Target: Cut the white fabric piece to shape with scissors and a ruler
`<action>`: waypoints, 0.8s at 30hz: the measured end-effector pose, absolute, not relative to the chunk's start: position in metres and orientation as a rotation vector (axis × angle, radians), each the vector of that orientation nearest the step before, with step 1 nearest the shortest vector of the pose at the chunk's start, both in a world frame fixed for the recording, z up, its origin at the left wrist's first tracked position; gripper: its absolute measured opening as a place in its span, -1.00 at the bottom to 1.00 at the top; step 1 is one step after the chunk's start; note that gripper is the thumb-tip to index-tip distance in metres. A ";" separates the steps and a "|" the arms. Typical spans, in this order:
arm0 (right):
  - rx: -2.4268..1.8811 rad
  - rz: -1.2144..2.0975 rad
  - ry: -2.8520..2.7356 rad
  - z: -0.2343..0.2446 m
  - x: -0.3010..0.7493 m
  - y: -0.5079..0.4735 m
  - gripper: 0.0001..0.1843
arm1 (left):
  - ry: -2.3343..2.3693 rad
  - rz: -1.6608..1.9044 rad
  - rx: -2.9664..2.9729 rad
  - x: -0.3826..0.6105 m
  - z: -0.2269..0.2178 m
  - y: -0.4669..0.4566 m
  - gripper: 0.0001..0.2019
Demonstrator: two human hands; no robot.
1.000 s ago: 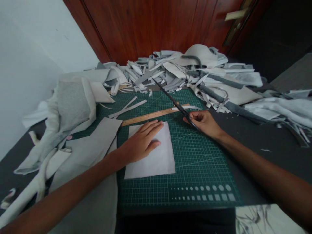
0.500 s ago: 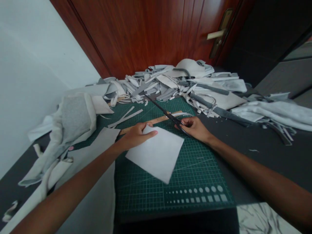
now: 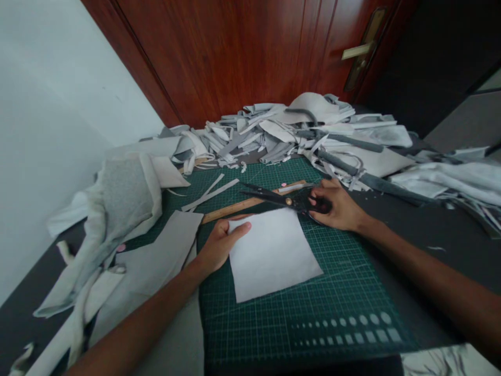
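Head cam view: the right hand (image 3: 336,206) is clenched around the handles of some black scissors (image 3: 270,196), blades pointing left, just above the top edge of a white fabric square (image 3: 274,256). The square lies flat on a green cutting mat (image 3: 336,292). The left hand (image 3: 223,245) isn't gripping anything, just sitting open with its fingertips on the square's left edge. A wooden ruler (image 3: 235,208) and some pale offcut strips (image 3: 209,194) lie on the mat too. Behind it, a big heap of grey and white fabric scraps (image 3: 274,136) is piled up against a wooden door (image 3: 235,52).
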State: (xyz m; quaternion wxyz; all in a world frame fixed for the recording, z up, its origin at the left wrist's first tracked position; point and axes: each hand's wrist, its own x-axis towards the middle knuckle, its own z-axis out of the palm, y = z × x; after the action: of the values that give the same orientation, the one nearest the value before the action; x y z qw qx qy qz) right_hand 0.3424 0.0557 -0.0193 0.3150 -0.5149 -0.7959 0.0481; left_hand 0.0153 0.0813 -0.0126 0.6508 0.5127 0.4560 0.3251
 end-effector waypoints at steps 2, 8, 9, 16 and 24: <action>-1.372 0.035 -2.168 -0.017 0.343 0.053 -0.77 | 1.017 0.753 1.168 0.015 -0.014 0.081 -0.57; -1.398 -0.114 -2.298 -0.011 0.340 0.047 -0.74 | 0.933 0.748 1.296 0.013 -0.018 0.081 -0.73; -1.399 -0.127 -2.304 -0.011 0.339 0.047 -0.74 | 0.947 0.733 1.313 0.013 -0.017 0.081 -0.74; -1.384 -0.243 -2.360 -0.004 0.345 0.045 -0.74 | 1.004 0.762 1.505 0.015 -0.009 0.081 -0.74; -1.332 -0.289 -2.389 0.004 0.350 0.045 -0.74 | 1.027 0.751 1.755 0.014 -0.009 0.082 -0.74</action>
State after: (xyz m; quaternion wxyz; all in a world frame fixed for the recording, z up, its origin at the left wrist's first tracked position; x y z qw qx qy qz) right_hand 0.3499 0.0452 0.0036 0.1945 -0.4751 -0.8520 -0.1030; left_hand 0.0136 0.0818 -0.0088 0.4679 0.7156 0.4187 0.3061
